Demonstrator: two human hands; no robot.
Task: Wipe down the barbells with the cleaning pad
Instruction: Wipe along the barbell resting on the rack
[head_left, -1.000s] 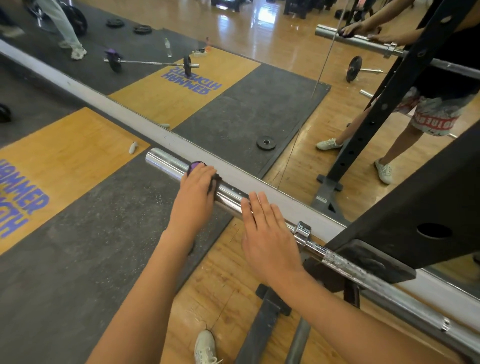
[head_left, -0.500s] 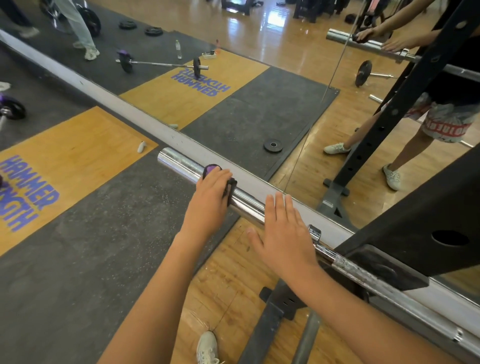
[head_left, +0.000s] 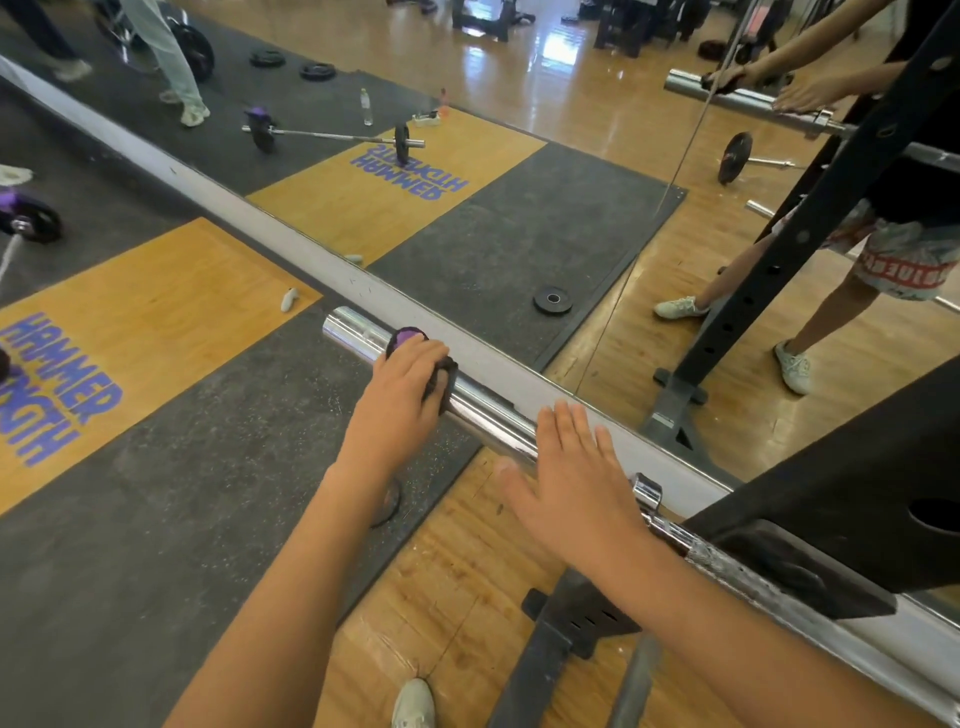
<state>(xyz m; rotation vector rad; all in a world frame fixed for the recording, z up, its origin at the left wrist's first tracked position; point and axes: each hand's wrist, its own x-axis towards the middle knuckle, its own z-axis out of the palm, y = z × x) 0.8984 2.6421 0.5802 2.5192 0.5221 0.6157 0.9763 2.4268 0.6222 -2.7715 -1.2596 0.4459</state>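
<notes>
A chrome barbell (head_left: 488, 415) lies in a black rack, its shiny sleeve pointing up-left toward a wall mirror. My left hand (head_left: 400, 400) grips a dark cleaning pad with a purple face (head_left: 408, 338) wrapped over the sleeve near its free end. My right hand (head_left: 571, 488) lies flat with straight fingers on the sleeve, just left of the collar (head_left: 647, 491). The knurled shaft (head_left: 737, 571) runs down-right behind the rack's hook.
The black rack upright (head_left: 841, 478) and its base (head_left: 561, 634) stand at right. A mirror (head_left: 519, 182) runs along the wall behind the bar, reflecting gym floor, plates and another loaded barbell. Rubber mat (head_left: 130, 545) at left, wood floor below; my shoe (head_left: 413, 701) is at the bottom.
My left hand with the pad has stayed near the sleeve's end, shifting only slightly. The right hand remains flat on the sleeve. The camera has moved a little.
</notes>
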